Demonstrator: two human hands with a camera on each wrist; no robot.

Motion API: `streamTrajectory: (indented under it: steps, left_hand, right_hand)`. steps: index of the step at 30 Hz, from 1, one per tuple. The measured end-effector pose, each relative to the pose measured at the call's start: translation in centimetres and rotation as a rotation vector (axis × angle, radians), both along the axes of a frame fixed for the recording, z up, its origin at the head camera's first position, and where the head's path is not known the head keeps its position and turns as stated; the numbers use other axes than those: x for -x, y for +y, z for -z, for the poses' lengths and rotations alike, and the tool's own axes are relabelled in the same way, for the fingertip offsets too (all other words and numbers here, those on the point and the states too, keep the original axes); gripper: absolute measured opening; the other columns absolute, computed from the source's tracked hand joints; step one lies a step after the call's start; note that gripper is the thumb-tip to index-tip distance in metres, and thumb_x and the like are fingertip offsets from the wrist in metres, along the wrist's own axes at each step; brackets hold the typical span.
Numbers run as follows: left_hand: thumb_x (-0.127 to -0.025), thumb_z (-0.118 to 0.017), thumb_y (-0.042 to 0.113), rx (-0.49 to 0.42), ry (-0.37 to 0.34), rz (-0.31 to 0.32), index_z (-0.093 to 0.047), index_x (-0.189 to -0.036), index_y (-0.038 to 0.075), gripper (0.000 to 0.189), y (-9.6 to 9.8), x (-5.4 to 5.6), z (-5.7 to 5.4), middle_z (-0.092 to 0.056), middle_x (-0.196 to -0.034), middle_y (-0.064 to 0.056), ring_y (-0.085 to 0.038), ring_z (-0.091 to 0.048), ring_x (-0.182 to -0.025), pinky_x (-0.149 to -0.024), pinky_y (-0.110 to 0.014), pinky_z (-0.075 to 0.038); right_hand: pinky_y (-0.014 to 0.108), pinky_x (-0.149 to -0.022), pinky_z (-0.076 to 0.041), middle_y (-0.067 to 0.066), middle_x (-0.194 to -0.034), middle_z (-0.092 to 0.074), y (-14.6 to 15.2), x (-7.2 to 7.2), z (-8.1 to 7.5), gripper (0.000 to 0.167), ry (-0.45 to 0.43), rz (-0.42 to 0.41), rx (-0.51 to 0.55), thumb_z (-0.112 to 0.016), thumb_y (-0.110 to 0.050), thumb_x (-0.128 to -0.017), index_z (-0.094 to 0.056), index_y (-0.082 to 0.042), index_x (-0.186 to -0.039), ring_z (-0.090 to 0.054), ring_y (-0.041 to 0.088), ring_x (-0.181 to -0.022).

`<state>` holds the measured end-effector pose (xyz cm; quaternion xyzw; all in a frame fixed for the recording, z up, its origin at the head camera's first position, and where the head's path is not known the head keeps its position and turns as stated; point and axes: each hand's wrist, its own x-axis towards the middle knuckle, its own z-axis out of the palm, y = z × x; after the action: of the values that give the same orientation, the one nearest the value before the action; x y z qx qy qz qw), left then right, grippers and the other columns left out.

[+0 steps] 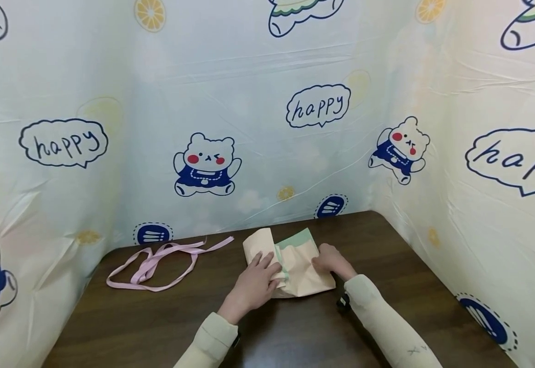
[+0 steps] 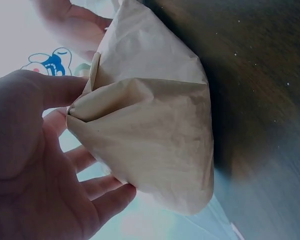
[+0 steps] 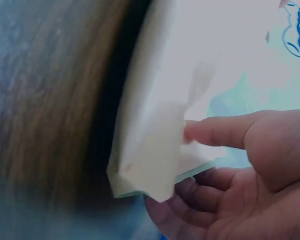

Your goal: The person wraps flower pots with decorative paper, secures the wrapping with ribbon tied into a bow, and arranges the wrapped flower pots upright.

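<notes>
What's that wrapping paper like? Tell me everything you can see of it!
The wrapping paper looks thin and creased, mostly cream, with green showing at a far corner and along a folded edge. It's partly folded, with a flap over its left part, and it puffs up a little. It lies on the dark brown table. The left hand rests its fingers on the flap; the right hand pinches the right edge.

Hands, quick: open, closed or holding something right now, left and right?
Left hand: open, resting on the folded cream paper.
Right hand: closed, pinching the same paper at its right side.
</notes>
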<state>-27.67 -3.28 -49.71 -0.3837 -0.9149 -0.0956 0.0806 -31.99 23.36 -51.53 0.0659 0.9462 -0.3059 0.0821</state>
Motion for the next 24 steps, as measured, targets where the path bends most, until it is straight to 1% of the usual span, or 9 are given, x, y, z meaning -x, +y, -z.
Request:
streamTrajectory:
  steps: [3, 5, 7, 11, 14, 16, 18, 24]
  left_hand:
    - [-0.101, -0.061, 0.023, -0.009, -0.005, 0.007, -0.061, -0.123, 0.015, 0.023, 0.2, 0.0, 0.0, -0.051, -0.150, -0.019, -0.036, -0.042, -0.144, -0.120, -0.049, -0.031]
    - [-0.101, -0.061, 0.023, -0.013, -0.006, 0.008, -0.061, -0.122, 0.014, 0.023, 0.3, 0.0, -0.1, -0.050, -0.150, -0.020, -0.037, -0.042, -0.144, -0.119, -0.049, -0.032]
    - [-0.101, -0.061, 0.023, -0.009, -0.006, 0.006, -0.061, -0.122, 0.014, 0.022, 0.5, 0.0, -0.1, -0.050, -0.150, -0.020, -0.038, -0.041, -0.144, -0.119, -0.049, -0.032]
    - [-0.102, -0.061, 0.025, 0.016, 0.011, 0.008, -0.062, -0.122, 0.015, 0.023, 0.8, 0.0, -0.2, -0.051, -0.149, -0.019, -0.036, -0.042, -0.144, -0.120, -0.048, -0.031]
    - [-0.102, -0.060, 0.025, 0.033, 0.020, 0.017, -0.062, -0.123, 0.015, 0.023, 0.9, 0.0, -0.4, -0.052, -0.149, -0.018, -0.033, -0.042, -0.145, -0.121, -0.047, -0.029]
    - [-0.102, -0.060, 0.025, 0.035, 0.017, 0.019, -0.062, -0.123, 0.015, 0.023, 0.9, -0.1, -0.4, -0.052, -0.149, -0.018, -0.033, -0.042, -0.145, -0.121, -0.047, -0.028]
    - [-0.102, -0.060, 0.024, 0.032, 0.018, 0.019, -0.062, -0.123, 0.015, 0.023, 0.9, -0.1, -0.3, -0.052, -0.149, -0.019, -0.034, -0.042, -0.144, -0.121, -0.048, -0.029]
    - [-0.101, -0.061, 0.023, 0.032, 0.037, 0.009, -0.063, -0.124, 0.015, 0.024, 0.9, -0.2, -0.2, -0.053, -0.148, -0.019, -0.032, -0.044, -0.143, -0.120, -0.047, -0.030]
  right_hand:
    - [0.026, -0.046, -0.030, -0.002, -0.052, -0.031, 0.4, -0.2, -0.1, 0.043, 0.053, -0.026, 0.052, -0.062, -0.007, -0.092, -0.038, -0.013, -0.057, -0.031, 0.012, -0.045]
    - [0.025, -0.045, -0.028, -0.005, -0.050, -0.026, 0.7, -0.2, 0.1, 0.047, 0.068, -0.050, 0.074, -0.062, -0.007, -0.092, -0.035, -0.015, -0.055, -0.027, 0.010, -0.044]
    - [0.024, -0.046, -0.027, -0.007, -0.050, -0.026, 1.0, -0.3, 0.4, 0.046, 0.073, -0.066, 0.080, -0.064, -0.008, -0.092, -0.036, -0.016, -0.056, -0.027, 0.009, -0.045]
    - [0.024, -0.046, -0.029, -0.006, -0.052, -0.030, 1.4, -0.4, 0.8, 0.044, 0.067, -0.057, 0.074, -0.073, -0.013, -0.087, -0.041, -0.015, -0.057, -0.031, 0.009, -0.047]
    - [0.024, -0.046, -0.027, -0.006, -0.051, -0.029, 1.6, -0.5, 1.0, 0.048, 0.036, -0.063, 0.075, -0.077, -0.015, -0.086, -0.040, -0.015, -0.054, -0.029, 0.009, -0.046]
    - [0.023, -0.046, -0.025, -0.007, -0.050, -0.027, 1.7, -0.5, 1.0, 0.051, 0.025, -0.077, 0.077, -0.076, -0.014, -0.086, -0.037, -0.015, -0.053, -0.027, 0.008, -0.046]
    - [0.023, -0.046, -0.026, -0.007, -0.050, -0.028, 1.7, -0.6, 1.0, 0.049, 0.023, -0.088, 0.087, -0.074, -0.013, -0.087, -0.039, -0.016, -0.054, -0.027, 0.008, -0.046]
    - [0.023, -0.047, -0.033, -0.004, -0.055, -0.039, 1.8, -0.6, 0.8, 0.036, 0.031, -0.076, 0.102, -0.071, -0.009, -0.089, -0.050, -0.011, -0.060, -0.038, 0.010, -0.049]
